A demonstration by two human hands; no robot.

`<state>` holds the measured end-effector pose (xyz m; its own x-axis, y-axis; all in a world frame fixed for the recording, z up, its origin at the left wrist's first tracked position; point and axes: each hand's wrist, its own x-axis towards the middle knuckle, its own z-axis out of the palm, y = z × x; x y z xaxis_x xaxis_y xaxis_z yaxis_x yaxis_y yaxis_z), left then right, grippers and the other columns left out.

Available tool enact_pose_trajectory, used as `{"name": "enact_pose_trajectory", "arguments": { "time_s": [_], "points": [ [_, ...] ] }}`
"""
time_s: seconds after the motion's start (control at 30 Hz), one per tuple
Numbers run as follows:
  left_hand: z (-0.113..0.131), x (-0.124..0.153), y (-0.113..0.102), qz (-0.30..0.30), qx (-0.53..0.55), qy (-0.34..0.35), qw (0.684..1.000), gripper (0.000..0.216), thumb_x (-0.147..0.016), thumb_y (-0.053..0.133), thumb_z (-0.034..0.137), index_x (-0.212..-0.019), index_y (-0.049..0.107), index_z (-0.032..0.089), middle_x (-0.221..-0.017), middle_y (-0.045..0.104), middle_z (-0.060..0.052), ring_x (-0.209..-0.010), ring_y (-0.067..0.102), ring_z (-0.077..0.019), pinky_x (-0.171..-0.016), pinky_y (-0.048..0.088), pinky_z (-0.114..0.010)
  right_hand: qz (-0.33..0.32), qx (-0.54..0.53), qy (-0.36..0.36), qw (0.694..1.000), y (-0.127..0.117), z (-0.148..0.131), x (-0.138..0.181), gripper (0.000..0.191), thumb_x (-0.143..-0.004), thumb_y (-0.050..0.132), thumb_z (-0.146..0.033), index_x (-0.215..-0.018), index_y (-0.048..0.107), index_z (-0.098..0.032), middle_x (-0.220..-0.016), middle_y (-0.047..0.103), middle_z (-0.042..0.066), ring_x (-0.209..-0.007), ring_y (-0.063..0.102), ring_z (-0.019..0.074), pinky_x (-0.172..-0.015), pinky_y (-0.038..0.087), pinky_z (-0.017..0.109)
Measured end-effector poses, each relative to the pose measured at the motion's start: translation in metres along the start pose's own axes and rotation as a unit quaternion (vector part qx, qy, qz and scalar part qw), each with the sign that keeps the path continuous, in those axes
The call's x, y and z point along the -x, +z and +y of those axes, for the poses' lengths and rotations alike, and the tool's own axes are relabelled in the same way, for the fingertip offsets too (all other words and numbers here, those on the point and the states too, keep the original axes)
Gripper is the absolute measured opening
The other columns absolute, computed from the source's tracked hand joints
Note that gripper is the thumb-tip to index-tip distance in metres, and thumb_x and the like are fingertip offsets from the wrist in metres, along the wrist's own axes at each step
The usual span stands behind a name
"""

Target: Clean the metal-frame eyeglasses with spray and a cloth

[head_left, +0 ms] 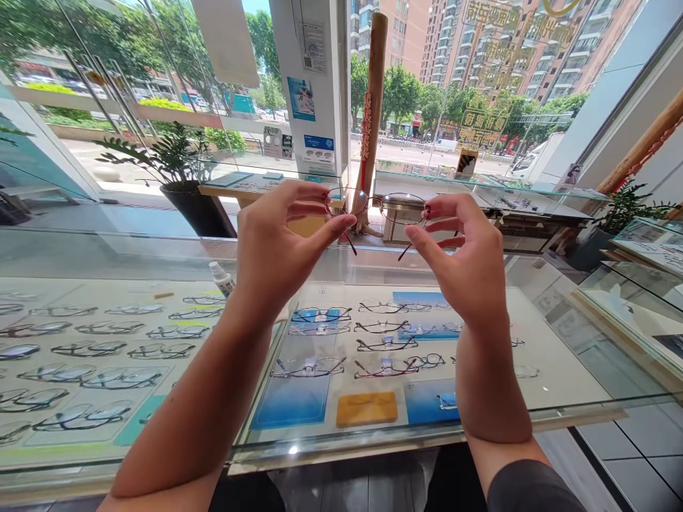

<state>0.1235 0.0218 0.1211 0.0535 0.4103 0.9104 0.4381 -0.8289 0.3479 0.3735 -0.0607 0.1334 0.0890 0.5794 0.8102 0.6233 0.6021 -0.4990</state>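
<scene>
A pair of thin-rimmed eyeglasses [401,195] is held up in the air above the glass display case [427,276], its dark temple tips pointing down toward me. My left hand [291,231] pinches the left side of the frame between thumb and fingers. On the other side, my right hand [462,245] grips the right hinge area the same way. Both lenses are clear, and the street shows through them. Under the glass below my hands lie rows of eyeglasses [387,327] and an orange-yellow case [367,409].
A small white spray bottle [221,277] stands on the counter by my left forearm. More eyeglass frames [117,377] fill the case at left. Beyond are a potted plant [176,160], a wooden post [375,92], further display counters [533,195] and large windows onto a street.
</scene>
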Motion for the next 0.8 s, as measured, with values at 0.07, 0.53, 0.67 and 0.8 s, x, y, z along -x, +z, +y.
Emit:
{"name": "enact_pose_trajectory", "arguments": {
  "time_s": [0.07, 0.53, 0.67, 0.8],
  "points": [
    [0.0, 0.0, 0.0, 0.001, 0.003, -0.005, 1.0, 0.046, -0.088, 0.091, 0.062, -0.118, 0.079, 0.029, -0.108, 0.085, -0.003, -0.092, 0.084, -0.0248, -0.082, 0.07, -0.039, 0.0, 0.008, -0.001, 1.0, 0.0, -0.001, 0.0, 0.026, -0.098, 0.077, -0.041, -0.121, 0.07, -0.031, -0.116, 0.076, 0.006, -0.096, 0.076, 0.0242, -0.073, 0.063, 0.039],
    [0.001, -0.001, 0.002, -0.01, 0.011, -0.01, 1.0, 0.046, -0.088, 0.092, 0.062, -0.118, 0.08, 0.028, -0.109, 0.085, -0.005, -0.094, 0.084, -0.0263, -0.086, 0.072, -0.042, 0.007, -0.007, 0.028, 1.0, 0.0, -0.004, 0.0, 0.027, -0.095, 0.08, -0.039, -0.119, 0.071, -0.03, -0.116, 0.077, 0.006, -0.099, 0.075, 0.0252, -0.077, 0.064, 0.041],
    [0.005, -0.001, 0.0, -0.023, 0.018, -0.035, 0.999, 0.047, -0.086, 0.093, 0.062, -0.117, 0.08, 0.028, -0.109, 0.085, -0.005, -0.097, 0.085, -0.0273, -0.091, 0.072, -0.043, 0.008, 0.026, 0.026, 0.999, -0.001, -0.005, 0.0, 0.027, -0.095, 0.079, -0.038, -0.12, 0.071, -0.029, -0.116, 0.078, 0.006, -0.099, 0.077, 0.025, -0.075, 0.063, 0.039],
    [0.014, -0.001, -0.002, -0.042, 0.004, -0.075, 0.996, 0.045, -0.088, 0.093, 0.057, -0.118, 0.078, 0.027, -0.115, 0.085, -0.005, -0.104, 0.085, -0.0265, -0.098, 0.071, -0.041, -0.008, 0.064, 0.031, 0.997, -0.002, -0.006, -0.001, 0.029, -0.099, 0.073, -0.039, -0.126, 0.07, -0.028, -0.12, 0.078, 0.007, -0.103, 0.078, 0.0253, -0.078, 0.065, 0.04]
  ]
}}
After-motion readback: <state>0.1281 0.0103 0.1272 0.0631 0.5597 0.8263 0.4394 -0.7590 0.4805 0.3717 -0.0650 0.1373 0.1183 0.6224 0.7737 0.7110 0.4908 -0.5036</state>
